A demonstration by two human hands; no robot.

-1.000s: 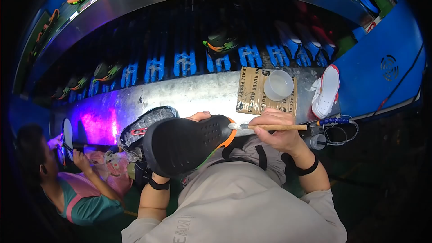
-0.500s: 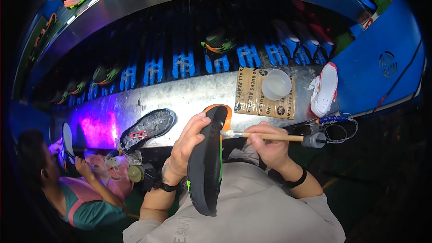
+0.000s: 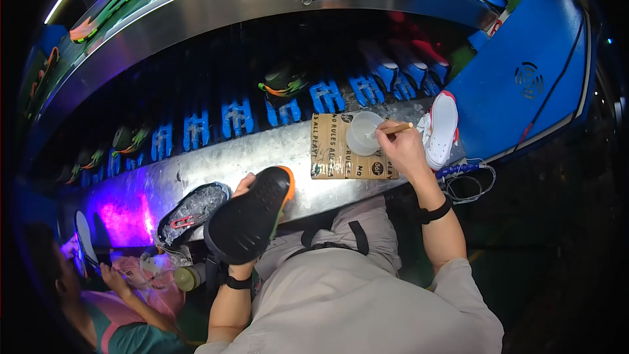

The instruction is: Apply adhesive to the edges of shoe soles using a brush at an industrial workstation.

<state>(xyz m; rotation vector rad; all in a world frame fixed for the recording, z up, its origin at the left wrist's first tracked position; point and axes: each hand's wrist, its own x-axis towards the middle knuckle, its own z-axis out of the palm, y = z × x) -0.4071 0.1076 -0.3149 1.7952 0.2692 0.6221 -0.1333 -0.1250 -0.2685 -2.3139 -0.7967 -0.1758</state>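
My left hand [image 3: 243, 185] is closed around a shoe [image 3: 244, 215] with a black underside and orange and green along its edge. The black underside is turned up, and the shoe hides most of the fingers. In my right hand [image 3: 402, 151], a brush [image 3: 398, 129] with a wooden handle is pinched. Its tip end is down in a translucent plastic cup [image 3: 361, 136], where the bristles are hard to make out. A printed brown cardboard piece [image 3: 327, 158] lies under the cup on the metal bench.
A black shoe-shaped tray [image 3: 194, 213] with clear plastic and a red piece lies left on the bench [image 3: 288, 137]. A white-and-red shoe [image 3: 443, 129] stands right. Blue holders [image 3: 237, 118] line the back, some bearing shoes. A co-worker [image 3: 124, 301] handles a sole at lower left.
My right hand has carried the brush from the shoe's edge up and right to the cup. My left hand has moved left and tilted the shoe. The whole view has shifted.
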